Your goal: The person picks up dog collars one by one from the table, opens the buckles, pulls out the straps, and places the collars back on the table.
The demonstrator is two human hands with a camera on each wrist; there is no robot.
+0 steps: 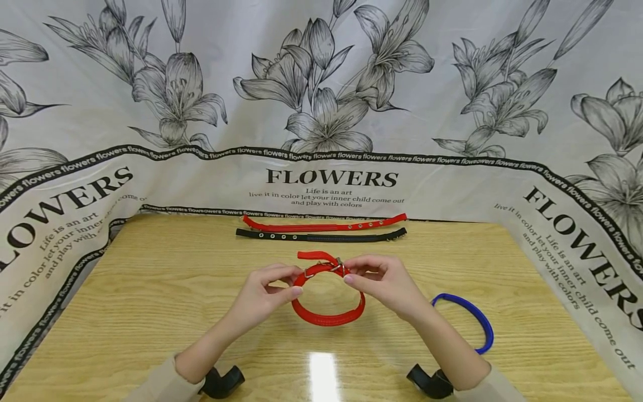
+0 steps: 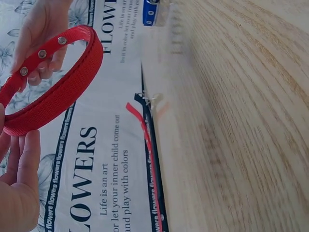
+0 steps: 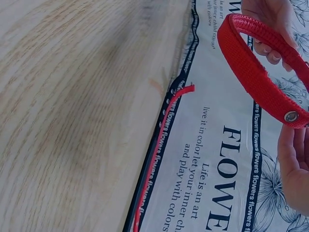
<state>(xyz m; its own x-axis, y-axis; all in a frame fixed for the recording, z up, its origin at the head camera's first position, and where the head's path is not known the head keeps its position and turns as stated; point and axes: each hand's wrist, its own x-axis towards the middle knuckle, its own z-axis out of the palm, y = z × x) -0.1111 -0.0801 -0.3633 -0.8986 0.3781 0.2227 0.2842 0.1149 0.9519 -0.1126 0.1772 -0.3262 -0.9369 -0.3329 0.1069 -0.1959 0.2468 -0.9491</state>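
Note:
Both hands hold a red collar (image 1: 329, 319) bent into a loop above the table. My left hand (image 1: 268, 289) pinches its left side between thumb and fingers, close to a metal ring. At the buckle (image 1: 339, 267), on the upper right of the loop, my right hand (image 1: 384, 282) pinches the band. The strap's loose end (image 1: 313, 255) sticks out to the left past the buckle. Metal-rimmed holes (image 2: 42, 53) line the band in the left wrist view, and one eyelet (image 3: 291, 116) shows near the fingers in the right wrist view.
Behind the hands, a second red collar (image 1: 321, 228) and a black collar (image 1: 331, 238) lie straight, side by side. A blue collar (image 1: 474, 312) lies looped beside the right forearm. White floral cloth (image 1: 331, 190) borders the wooden table (image 1: 191, 251) at the back and sides.

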